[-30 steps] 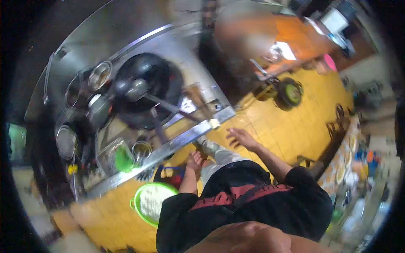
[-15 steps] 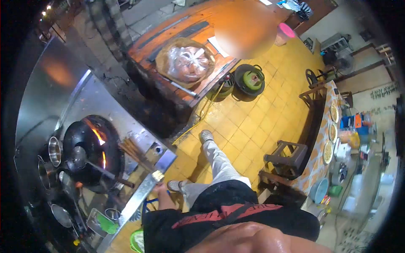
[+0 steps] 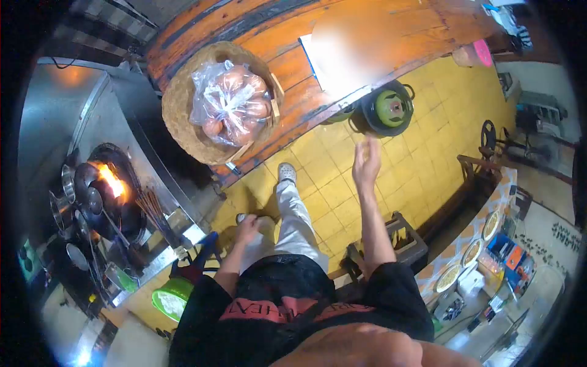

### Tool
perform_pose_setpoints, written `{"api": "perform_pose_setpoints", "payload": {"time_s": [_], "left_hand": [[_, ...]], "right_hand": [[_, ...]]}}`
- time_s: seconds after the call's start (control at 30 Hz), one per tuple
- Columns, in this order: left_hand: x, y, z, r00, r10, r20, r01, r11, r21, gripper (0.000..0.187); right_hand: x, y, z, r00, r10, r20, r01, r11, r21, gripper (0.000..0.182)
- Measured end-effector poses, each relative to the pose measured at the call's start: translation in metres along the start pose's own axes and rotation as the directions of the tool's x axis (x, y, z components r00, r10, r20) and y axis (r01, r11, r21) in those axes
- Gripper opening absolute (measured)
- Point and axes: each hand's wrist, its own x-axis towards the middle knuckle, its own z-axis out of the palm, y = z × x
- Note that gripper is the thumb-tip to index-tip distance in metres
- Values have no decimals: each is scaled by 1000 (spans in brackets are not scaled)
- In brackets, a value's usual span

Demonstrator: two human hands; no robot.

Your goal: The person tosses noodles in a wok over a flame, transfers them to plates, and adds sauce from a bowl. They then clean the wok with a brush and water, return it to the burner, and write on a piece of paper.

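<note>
My right hand (image 3: 367,164) reaches out over the yellow tiled floor with its fingers extended, just below the green gas cylinder (image 3: 390,109). My left hand (image 3: 247,229) hangs low beside my light trousers, its fingers too small and blurred to read. On the orange wooden table (image 3: 293,79) a round brown basket (image 3: 177,110) holds eggs in a clear plastic bag (image 3: 235,101). A white sheet (image 3: 333,64) lies to the right of the basket, partly blurred.
Flames burn in the black wok (image 3: 129,214) on the metal stove at left, with a ladle across it. A green basin (image 3: 171,300) is at lower left. To the right are a dark stool (image 3: 406,244) and a long table with plates (image 3: 449,278).
My right hand has come into view and stretches forward. My left hand has moved away from the stove edge. The view has shifted closer to the wooden table and basket.
</note>
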Motion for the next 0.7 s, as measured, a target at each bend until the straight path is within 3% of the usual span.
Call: {"api": "perform_pose_setpoints", "payload": {"time_s": [0.03,0.07,0.1,0.13,0.2,0.27,0.37,0.43,0.5,0.7], "left_hand": [[4,47,5,994,102,-26,-103,994,-37,40],[15,96,-1,986,134,100,-133,991,-9,38],[24,133,2,947,315,69,-316,949,12,32],[15,193,-18,873,488,5,-483,862,153,27],[41,262,-32,534,833,-146,-768,550,327,25],[41,334,-69,432,865,-256,-761,502,411,35],[74,391,-110,449,801,-397,-672,595,441,37],[97,407,-128,477,762,-438,-628,644,437,38],[116,417,-142,374,715,-591,-572,679,460,39],[142,431,-134,409,634,-656,-402,771,494,46]], "right_hand": [[36,-11,5,990,-117,-82,119,992,30,34],[69,-21,12,961,-225,-163,236,970,53,32],[99,-29,19,922,-338,-188,343,939,-8,27],[126,-34,28,901,-390,-188,391,920,-36,26],[166,-39,51,853,-497,-158,495,867,-56,31],[181,-38,72,866,-492,-88,484,869,-98,37],[184,-40,77,885,-465,-30,452,872,-188,38],[184,-44,74,901,-433,-6,419,876,-237,37],[187,-47,76,910,-411,-50,391,892,-225,33],[188,-40,80,910,-409,-64,388,897,-212,28]]}}
